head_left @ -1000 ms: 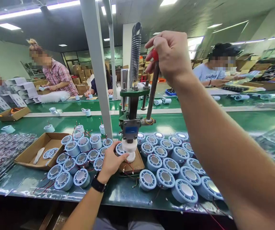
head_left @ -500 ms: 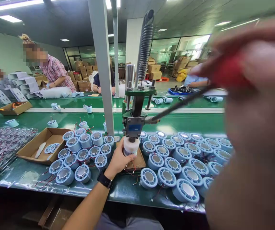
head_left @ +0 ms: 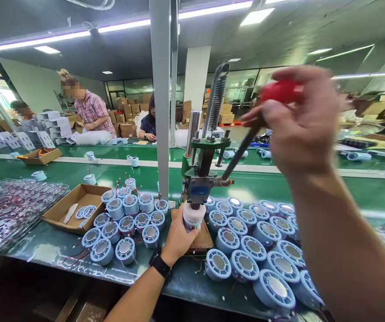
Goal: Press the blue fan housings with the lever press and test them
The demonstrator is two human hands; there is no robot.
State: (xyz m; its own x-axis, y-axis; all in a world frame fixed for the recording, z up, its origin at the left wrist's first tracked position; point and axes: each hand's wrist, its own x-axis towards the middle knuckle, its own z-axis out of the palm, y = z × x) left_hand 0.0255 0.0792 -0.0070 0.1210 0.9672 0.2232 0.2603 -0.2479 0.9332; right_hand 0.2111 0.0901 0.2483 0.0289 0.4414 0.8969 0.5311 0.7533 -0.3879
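A person's right hand [head_left: 303, 120] grips the red knob [head_left: 281, 91] of a press's slanting lever [head_left: 242, 152], while the left hand [head_left: 179, 239] clasps a pale round part [head_left: 191, 226] directly beneath the white head [head_left: 194, 211] of the green-framed press [head_left: 200, 188]. Blue round units [head_left: 253, 248] with silver discs crowd the surface [head_left: 61, 248] to the right and left of the press. Farther left of it sits a cardboard tray [head_left: 61, 225]; beyond it, a co-worker in a plaid shirt [head_left: 93, 109] stands.
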